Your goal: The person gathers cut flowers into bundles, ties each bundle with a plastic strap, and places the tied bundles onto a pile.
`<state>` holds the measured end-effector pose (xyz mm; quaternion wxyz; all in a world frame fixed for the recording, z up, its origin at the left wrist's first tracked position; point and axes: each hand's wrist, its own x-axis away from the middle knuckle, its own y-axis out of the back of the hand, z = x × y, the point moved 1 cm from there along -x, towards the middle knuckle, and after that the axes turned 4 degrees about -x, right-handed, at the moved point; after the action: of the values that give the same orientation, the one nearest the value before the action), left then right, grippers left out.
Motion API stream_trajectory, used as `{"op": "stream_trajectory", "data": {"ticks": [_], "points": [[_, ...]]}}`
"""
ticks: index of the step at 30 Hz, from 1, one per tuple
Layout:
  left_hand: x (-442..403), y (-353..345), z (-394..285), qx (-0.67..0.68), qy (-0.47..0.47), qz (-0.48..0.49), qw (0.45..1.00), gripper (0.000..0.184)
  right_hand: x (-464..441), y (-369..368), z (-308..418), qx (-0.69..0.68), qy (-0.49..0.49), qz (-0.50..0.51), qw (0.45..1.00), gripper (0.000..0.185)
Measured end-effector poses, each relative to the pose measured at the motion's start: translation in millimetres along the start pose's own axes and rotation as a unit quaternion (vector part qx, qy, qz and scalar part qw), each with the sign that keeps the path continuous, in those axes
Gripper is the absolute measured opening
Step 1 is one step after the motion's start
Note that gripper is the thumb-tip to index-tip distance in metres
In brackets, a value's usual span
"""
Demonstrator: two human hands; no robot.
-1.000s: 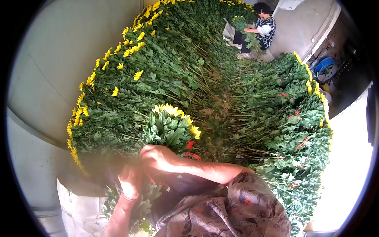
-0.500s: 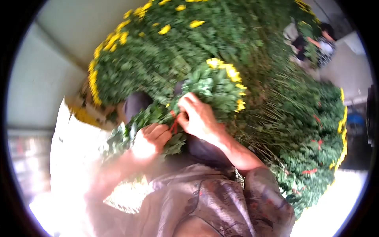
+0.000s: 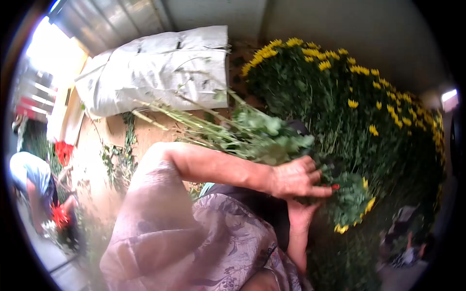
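The yellow chrysanthemum bunch [image 3: 348,199] has green leafy stems, yellow blooms at one end and a red tie [image 3: 335,186] near the blooms. The left hand [image 3: 297,178] is closed on the bunch, fingers curled, fingertips at the tie. The right hand [image 3: 303,211] is positioned beneath it, fingers hidden; its closure cannot be determined. Blooms project right of the grip; bare stem ends extend upper left, toward the white woven-plastic bundle [image 3: 165,72]. Chrysanthemum stacks [image 3: 340,111] lie beyond, upper right.
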<state>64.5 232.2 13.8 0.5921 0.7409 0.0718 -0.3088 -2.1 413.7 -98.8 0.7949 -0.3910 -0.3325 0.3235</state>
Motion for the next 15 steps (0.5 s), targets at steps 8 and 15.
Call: {"op": "stream_trajectory", "data": {"ticks": [8, 15], "points": [[-37.1, 60.3, 35.1, -0.064, 0.041, 0.067, 0.995, 0.077, -9.8, -25.5, 56.3, 0.003, 0.153, 0.033, 0.988, 0.077], [15.4, 122.4, 173.1, -0.159, 0.225, 0.234, 0.932, 0.046, 30.7, 16.1, 109.3, 0.016, 0.244, -0.034, 0.969, 0.081]]}}
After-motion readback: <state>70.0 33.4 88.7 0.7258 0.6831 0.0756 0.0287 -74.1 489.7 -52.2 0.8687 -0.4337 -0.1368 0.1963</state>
